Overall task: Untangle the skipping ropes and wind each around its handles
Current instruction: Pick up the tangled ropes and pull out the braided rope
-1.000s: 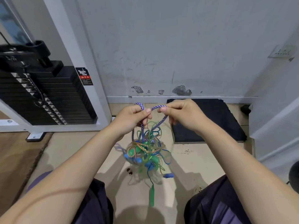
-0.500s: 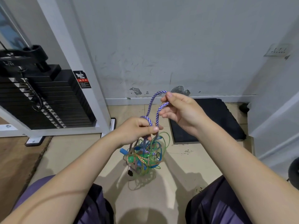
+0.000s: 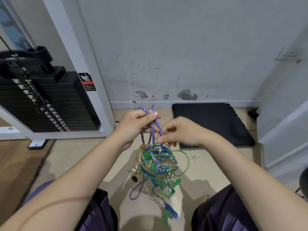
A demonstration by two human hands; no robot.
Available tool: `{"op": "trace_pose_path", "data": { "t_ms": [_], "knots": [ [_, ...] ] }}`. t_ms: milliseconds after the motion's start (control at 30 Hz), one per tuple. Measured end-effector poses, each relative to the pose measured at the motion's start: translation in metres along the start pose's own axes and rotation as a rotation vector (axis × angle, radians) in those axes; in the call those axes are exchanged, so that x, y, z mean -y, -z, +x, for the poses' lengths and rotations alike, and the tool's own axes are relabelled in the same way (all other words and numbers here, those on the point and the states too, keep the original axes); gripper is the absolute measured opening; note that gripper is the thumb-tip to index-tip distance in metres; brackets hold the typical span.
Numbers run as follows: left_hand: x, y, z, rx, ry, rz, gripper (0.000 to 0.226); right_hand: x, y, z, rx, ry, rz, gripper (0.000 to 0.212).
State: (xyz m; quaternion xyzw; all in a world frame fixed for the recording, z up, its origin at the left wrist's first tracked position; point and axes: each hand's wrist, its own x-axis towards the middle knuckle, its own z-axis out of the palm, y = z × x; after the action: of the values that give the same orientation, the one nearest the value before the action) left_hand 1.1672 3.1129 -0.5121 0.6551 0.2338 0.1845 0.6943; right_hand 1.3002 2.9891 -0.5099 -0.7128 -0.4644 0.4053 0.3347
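Both hands hold the purple-white braided rope (image 3: 152, 129): left hand (image 3: 133, 125) curled round its loop, right hand (image 3: 179, 132) apparently pinching a strand above the hanging tangle of ropes (image 3: 156, 165).

Hidden in the knot, cut at the edges

Inside the tangle (image 3: 156, 164) the single ropes cannot be followed, and most handles are buried. The left hand (image 3: 133, 124) covers part of the purple rope (image 3: 152, 130). The weight stack (image 3: 41, 100) runs off the left edge.
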Motion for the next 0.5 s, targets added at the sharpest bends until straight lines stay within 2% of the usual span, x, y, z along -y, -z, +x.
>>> {"op": "trace_pose_path", "data": {
  "t_ms": [133,233,367,433,500],
  "knots": [
    [-0.001,0.005,0.002,-0.003,0.006,-0.007,0.019,0.004,-0.007,0.003,-0.125,0.052,0.010,0.008],
    [0.001,0.011,0.003,0.049,0.019,0.044,0.020,0.012,0.002,-0.001,-0.215,0.144,0.258,0.009],
    [0.009,0.009,0.000,0.188,0.122,0.172,0.023,0.020,0.012,-0.005,-0.304,0.198,0.590,0.014],
    [0.014,0.006,-0.002,0.272,0.146,0.295,0.026,0.022,0.013,-0.006,-0.319,0.224,0.703,0.014],
    [0.018,0.004,-0.002,0.286,0.132,0.364,0.023,0.024,0.014,-0.006,-0.331,0.245,0.775,0.013]
  ]
}}
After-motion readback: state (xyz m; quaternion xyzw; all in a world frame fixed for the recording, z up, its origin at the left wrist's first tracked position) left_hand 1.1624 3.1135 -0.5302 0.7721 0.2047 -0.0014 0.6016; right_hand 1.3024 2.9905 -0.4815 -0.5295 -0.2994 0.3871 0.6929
